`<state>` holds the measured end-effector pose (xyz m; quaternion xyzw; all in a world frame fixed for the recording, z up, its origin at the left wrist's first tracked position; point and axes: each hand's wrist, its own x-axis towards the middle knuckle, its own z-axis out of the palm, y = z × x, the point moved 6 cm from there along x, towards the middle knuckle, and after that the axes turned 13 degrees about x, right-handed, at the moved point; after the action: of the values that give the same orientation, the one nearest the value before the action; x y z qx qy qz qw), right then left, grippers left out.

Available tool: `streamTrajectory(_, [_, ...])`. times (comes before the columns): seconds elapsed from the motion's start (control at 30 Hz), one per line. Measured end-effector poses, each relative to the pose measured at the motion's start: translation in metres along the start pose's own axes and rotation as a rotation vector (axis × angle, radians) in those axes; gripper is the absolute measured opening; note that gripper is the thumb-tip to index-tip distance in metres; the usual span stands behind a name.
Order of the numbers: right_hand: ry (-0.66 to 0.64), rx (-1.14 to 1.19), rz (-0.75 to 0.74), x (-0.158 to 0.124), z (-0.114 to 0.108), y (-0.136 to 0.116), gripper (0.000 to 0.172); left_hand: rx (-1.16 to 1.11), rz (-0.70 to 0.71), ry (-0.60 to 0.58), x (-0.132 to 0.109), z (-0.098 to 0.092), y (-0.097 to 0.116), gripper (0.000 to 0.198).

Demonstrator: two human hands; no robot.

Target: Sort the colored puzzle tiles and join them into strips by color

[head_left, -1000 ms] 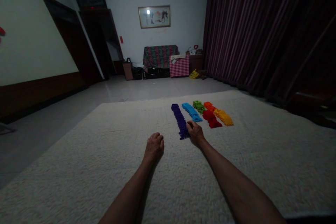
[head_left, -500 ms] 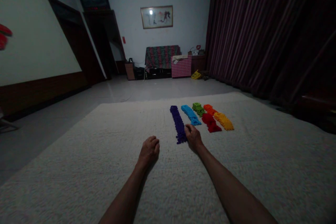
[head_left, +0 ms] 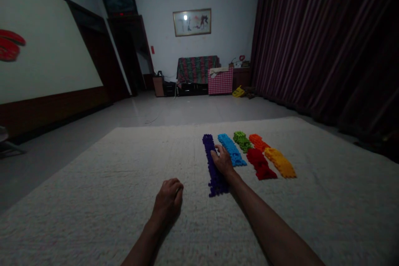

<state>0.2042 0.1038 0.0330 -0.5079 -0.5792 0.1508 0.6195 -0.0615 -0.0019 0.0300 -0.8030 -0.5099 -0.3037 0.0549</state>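
A long strip of small dark purple pieces (head_left: 209, 162) lies on the pale cloth (head_left: 124, 166). Over its right edge is my right hand (head_left: 223, 163), thumb and fingers a little apart, with nothing visible between them. My left hand (head_left: 169, 199) rests on the cloth left of the strip's near end, its fingers curled closed; whatever may be inside is hidden. Just right of my right hand lies a light blue strip (head_left: 232, 149). Beyond it are green (head_left: 242, 141), orange (head_left: 258, 142), red (head_left: 261, 164) and yellow (head_left: 281, 162) heaps of similar small pieces, too small to identify.
The cloth's far edge meets a grey tiled floor (head_left: 187, 110). Against the back wall stand a cloth-draped stand (head_left: 198, 70) and a red-checked cover (head_left: 220, 82), with a yellow object (head_left: 238, 91) beside it. Dark curtains (head_left: 296, 41) hang along the right.
My right hand has moved from beside the purple strip's near part to farther up over it, its fingers now more apart. The view has shifted slightly; my left hand stays closed on the cloth.
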Motion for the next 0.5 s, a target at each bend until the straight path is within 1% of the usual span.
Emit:
streamTrajectory(0.2, [-0.002,0.034,0.037,-0.005,0.004,0.020,0.044,0.025,-0.008,-0.008,-0.002,0.006,-0.004,0.020])
streamTrajectory(0.33, [-0.036,0.092,0.043,-0.006,0.004,0.021,0.045,0.042,-0.009,-0.014,-0.001,0.006,-0.002,0.020])
streamTrajectory(0.5, [-0.043,0.107,0.045,-0.007,0.002,0.017,0.044,0.045,-0.014,-0.019,-0.001,0.004,0.002,0.019])
